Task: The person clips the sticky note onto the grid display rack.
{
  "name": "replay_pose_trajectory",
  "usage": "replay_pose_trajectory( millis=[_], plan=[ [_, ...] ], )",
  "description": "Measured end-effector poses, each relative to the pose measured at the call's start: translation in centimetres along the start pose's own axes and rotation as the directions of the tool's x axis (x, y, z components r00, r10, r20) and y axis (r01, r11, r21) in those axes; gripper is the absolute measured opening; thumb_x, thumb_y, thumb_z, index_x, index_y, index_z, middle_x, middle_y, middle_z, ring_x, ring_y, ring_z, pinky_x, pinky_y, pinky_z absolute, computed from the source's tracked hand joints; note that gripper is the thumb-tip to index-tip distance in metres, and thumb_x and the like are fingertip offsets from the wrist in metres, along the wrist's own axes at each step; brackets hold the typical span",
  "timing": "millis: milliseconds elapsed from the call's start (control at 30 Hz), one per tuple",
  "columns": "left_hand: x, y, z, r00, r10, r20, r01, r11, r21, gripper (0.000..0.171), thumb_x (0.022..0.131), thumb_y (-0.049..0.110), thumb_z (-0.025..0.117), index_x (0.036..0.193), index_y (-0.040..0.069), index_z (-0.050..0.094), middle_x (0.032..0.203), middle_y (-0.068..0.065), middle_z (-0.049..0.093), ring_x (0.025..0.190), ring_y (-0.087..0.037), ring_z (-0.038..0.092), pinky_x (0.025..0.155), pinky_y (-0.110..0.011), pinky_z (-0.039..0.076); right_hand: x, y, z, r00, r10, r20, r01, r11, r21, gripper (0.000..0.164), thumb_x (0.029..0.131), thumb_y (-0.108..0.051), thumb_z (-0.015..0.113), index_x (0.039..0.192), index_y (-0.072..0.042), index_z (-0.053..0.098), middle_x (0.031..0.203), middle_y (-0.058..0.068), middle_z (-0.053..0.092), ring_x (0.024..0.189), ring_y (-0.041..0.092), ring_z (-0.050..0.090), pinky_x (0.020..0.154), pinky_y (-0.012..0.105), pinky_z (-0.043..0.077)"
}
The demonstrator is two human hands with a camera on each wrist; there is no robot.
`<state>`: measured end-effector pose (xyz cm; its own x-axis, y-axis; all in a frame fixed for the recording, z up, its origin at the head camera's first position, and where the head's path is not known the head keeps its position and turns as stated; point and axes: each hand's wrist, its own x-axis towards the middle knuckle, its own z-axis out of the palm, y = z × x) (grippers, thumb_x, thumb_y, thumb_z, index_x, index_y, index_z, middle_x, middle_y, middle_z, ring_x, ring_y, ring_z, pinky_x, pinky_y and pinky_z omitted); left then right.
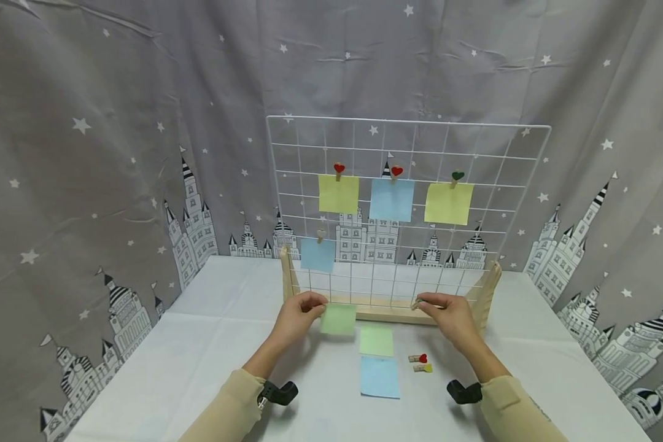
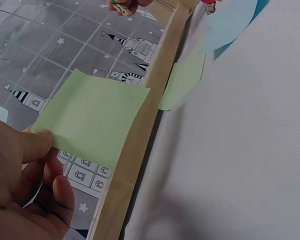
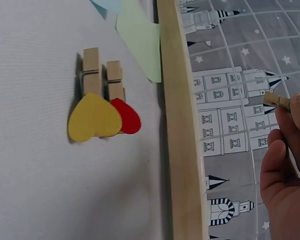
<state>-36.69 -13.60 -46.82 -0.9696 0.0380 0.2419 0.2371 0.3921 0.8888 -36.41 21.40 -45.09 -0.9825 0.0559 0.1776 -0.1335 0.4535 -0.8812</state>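
My left hand pinches a light green paper note by its edge between thumb and fingers, in front of the wire grid's lower left part. In the left wrist view the note hangs flat beside the wooden base bar. To the right, my right hand pinches a small wooden clothespin near the grid's lower wires; fingers cover part of it. Between the hands, a second green note and a blue note lie on the table.
The white wire grid stands in a wooden base. Heart clothespins hold yellow notes and a blue note on it; another blue note hangs lower left. Red-heart and yellow-heart clothespins lie on the table.
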Motion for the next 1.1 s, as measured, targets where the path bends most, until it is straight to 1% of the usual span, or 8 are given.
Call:
replay_pose_trajectory(
  millis=[100,267,433,633,833,933,1033,1100],
  plan=[
    [0.1,0.4,0.0,1.000,-0.004,0.004,0.004,1.000,-0.021,0.009,0.096,0.007,0.071,0.103,0.011,0.075,0.098,-0.004,0.075,0.085,-0.013,0.065,0.074,-0.025,0.054,0.0,-0.4,-0.1,1.000,-0.025,0.006,0.025,1.000,0.005,0.026,0.094,-0.017,0.076,0.118,-0.007,0.078,0.122,0.013,0.075,0.122,0.023,0.063,0.079,0.018,0.051],
    [0.1,1.0,0.0,1.000,-0.004,0.009,0.004,0.999,-0.039,0.011,0.096,0.007,0.070,0.106,0.010,0.075,0.100,-0.005,0.075,0.087,-0.014,0.066,0.076,-0.028,0.056,0.0,-1.2,-0.2,0.999,-0.034,0.021,0.034,0.999,0.016,0.027,0.094,-0.021,0.077,0.118,-0.008,0.078,0.123,0.012,0.075,0.116,0.019,0.064,0.079,0.019,0.052],
    [0.1,1.4,-0.1,1.000,0.005,0.010,-0.005,0.999,-0.041,0.011,0.096,0.008,0.070,0.106,0.010,0.076,0.100,-0.005,0.076,0.088,-0.015,0.066,0.076,-0.030,0.056,0.1,-2.0,-0.2,0.998,-0.062,0.021,0.062,0.998,0.012,0.025,0.095,-0.019,0.076,0.118,-0.009,0.078,0.123,0.012,0.075,0.118,0.024,0.066,0.082,0.018,0.053],
    [0.2,1.7,-0.1,1.000,0.006,0.009,-0.006,0.999,-0.048,0.010,0.096,0.009,0.072,0.105,0.011,0.076,0.099,-0.004,0.076,0.086,-0.015,0.065,0.075,-0.029,0.055,0.2,-2.8,0.0,0.998,-0.057,0.029,0.057,0.998,0.012,0.026,0.094,-0.021,0.076,0.118,-0.011,0.079,0.124,0.011,0.075,0.123,0.027,0.065,0.086,0.025,0.053],
    [0.2,2.2,-0.1,1.000,-0.001,0.009,0.002,0.999,-0.039,0.008,0.096,0.012,0.073,0.103,0.013,0.076,0.099,-0.003,0.076,0.087,-0.015,0.064,0.074,-0.028,0.054,0.4,-3.8,0.2,0.998,-0.042,0.049,0.041,0.999,0.024,0.027,0.094,-0.023,0.077,0.118,-0.012,0.079,0.123,0.010,0.075,0.121,0.028,0.066,0.091,0.034,0.056],
    [0.3,2.6,-0.2,1.000,0.005,0.006,-0.005,0.999,-0.041,0.007,0.096,0.013,0.073,0.102,0.013,0.075,0.099,-0.002,0.076,0.088,-0.016,0.065,0.075,-0.029,0.053,0.5,-4.1,0.3,0.997,-0.056,0.058,0.054,0.998,0.022,0.026,0.095,-0.023,0.076,0.118,-0.012,0.079,0.123,0.009,0.076,0.120,0.027,0.067,0.095,0.039,0.056],
    [0.4,2.9,-0.2,1.000,0.009,-0.004,-0.009,0.999,-0.037,0.006,0.096,0.014,0.073,0.101,0.014,0.076,0.098,-0.002,0.075,0.087,-0.016,0.065,0.076,-0.029,0.053,0.6,-4.5,0.4,0.996,-0.063,0.060,0.061,0.998,0.031,0.025,0.094,-0.024,0.077,0.117,-0.013,0.079,0.120,0.008,0.077,0.118,0.026,0.067,0.096,0.040,0.055],
    [0.5,3.0,-0.2,1.000,0.011,-0.011,-0.012,0.999,-0.041,0.006,0.096,0.014,0.073,0.101,0.013,0.076,0.098,-0.003,0.075,0.087,-0.015,0.064,0.076,-0.029,0.052,0.7,-4.7,0.5,0.995,-0.072,0.063,0.070,0.997,0.029,0.025,0.095,-0.024,0.076,0.117,-0.013,0.079,0.120,0.008,0.077,0.116,0.025,0.068,0.094,0.037,0.055]
  ],
)
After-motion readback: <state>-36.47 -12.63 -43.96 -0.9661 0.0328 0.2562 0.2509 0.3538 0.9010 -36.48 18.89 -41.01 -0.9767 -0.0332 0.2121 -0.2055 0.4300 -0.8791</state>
